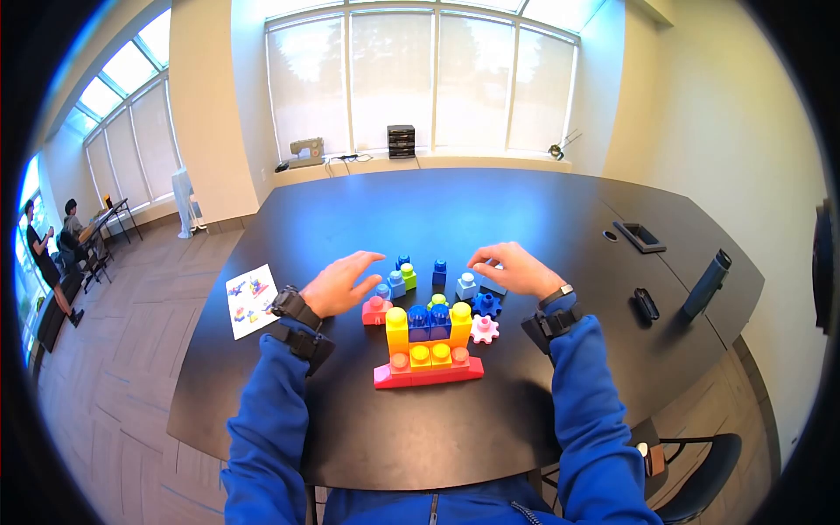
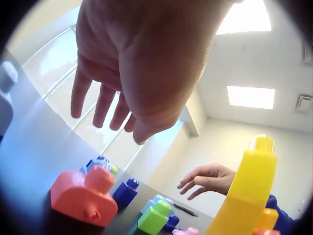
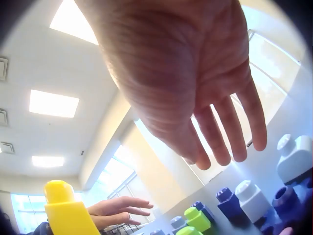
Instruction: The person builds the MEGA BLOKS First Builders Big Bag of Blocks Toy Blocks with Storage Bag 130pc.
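Observation:
My left hand (image 1: 341,284) hovers over the left side of the loose toy blocks, fingers spread and holding nothing. On the other side my right hand (image 1: 518,269) hangs above a light blue block (image 1: 466,284) and a dark blue gear (image 1: 486,304), its fingers loosely extended in the right wrist view. Between the forearms stands a built block structure (image 1: 430,378) with a red base, yellow columns and blue blocks on top. A coral-red block (image 2: 80,200) sits below the left hand. Behind the structure are a green block (image 1: 409,276), a dark blue block (image 1: 439,273) and a pink gear (image 1: 484,329).
A printed picture sheet (image 1: 251,302) lies on the dark table (image 1: 560,210) at the left. To the right stand a dark bottle (image 1: 707,284) and a small black case (image 1: 646,304). Two people are far off at the left, and a chair (image 1: 709,477) is at the lower right.

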Action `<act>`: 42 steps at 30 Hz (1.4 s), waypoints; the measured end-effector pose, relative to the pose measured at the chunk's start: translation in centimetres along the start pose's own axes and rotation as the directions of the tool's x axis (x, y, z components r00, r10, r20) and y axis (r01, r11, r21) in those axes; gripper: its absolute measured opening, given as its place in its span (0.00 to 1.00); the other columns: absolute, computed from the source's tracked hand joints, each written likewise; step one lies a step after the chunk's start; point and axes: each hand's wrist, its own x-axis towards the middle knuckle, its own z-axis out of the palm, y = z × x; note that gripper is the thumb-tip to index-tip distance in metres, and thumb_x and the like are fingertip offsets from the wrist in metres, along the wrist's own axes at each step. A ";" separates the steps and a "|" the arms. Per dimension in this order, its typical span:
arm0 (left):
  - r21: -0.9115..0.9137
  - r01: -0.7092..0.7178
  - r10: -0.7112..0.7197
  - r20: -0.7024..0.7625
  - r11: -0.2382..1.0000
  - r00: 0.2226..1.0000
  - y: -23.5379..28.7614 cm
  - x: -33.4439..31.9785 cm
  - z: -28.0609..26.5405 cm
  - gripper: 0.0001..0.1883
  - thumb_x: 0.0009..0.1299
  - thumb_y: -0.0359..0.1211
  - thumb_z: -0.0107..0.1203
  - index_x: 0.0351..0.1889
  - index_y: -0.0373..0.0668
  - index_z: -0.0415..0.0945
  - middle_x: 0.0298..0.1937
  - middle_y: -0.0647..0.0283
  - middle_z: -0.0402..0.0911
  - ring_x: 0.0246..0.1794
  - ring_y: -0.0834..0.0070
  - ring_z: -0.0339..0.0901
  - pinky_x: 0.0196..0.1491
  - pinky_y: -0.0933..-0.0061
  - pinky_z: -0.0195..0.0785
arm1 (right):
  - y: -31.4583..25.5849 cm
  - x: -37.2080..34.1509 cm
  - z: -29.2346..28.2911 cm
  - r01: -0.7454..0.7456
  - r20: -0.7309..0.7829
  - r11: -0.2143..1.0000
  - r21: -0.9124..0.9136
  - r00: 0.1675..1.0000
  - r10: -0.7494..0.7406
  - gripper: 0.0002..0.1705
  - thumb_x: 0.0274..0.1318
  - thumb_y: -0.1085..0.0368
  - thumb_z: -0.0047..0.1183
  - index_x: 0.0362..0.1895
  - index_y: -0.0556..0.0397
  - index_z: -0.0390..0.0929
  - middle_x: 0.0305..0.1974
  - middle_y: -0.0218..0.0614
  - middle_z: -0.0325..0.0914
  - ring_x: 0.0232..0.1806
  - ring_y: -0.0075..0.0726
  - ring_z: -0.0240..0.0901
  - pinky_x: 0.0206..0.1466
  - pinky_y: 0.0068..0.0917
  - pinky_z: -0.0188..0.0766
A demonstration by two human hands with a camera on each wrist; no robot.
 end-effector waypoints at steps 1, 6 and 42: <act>-0.060 0.038 -0.034 0.061 0.997 0.998 0.3 0.2 0.7 0.29 0.90 0.43 0.55 0.83 0.41 0.70 0.81 0.43 0.76 0.81 0.45 0.74 0.83 0.49 0.67 | 0.8 0.0 0.5 -0.001 -0.001 1.000 -0.002 1.000 0.001 0.14 0.75 0.60 0.63 0.54 0.56 0.92 0.47 0.51 0.94 0.45 0.58 0.91 0.56 0.45 0.87; -0.013 0.037 -0.034 0.176 0.999 0.984 -0.3 2.0 5.2 0.32 0.92 0.46 0.51 0.89 0.46 0.63 0.93 0.45 0.60 0.89 0.44 0.64 0.88 0.51 0.61 | 1.7 -0.6 1.1 -0.087 0.072 0.996 0.034 0.994 0.085 0.16 0.70 0.60 0.68 0.56 0.53 0.91 0.49 0.48 0.94 0.48 0.56 0.91 0.57 0.45 0.87; -0.398 0.000 0.028 0.064 0.917 0.998 10.7 1.4 -9.4 0.16 0.77 0.37 0.75 0.56 0.37 0.92 0.41 0.59 0.95 0.42 0.74 0.93 0.54 0.66 0.88 | -3.8 -0.1 -0.1 0.059 0.121 0.978 0.199 0.989 -0.084 0.22 0.63 0.62 0.78 0.56 0.57 0.88 0.42 0.39 0.93 0.42 0.33 0.89 0.51 0.33 0.88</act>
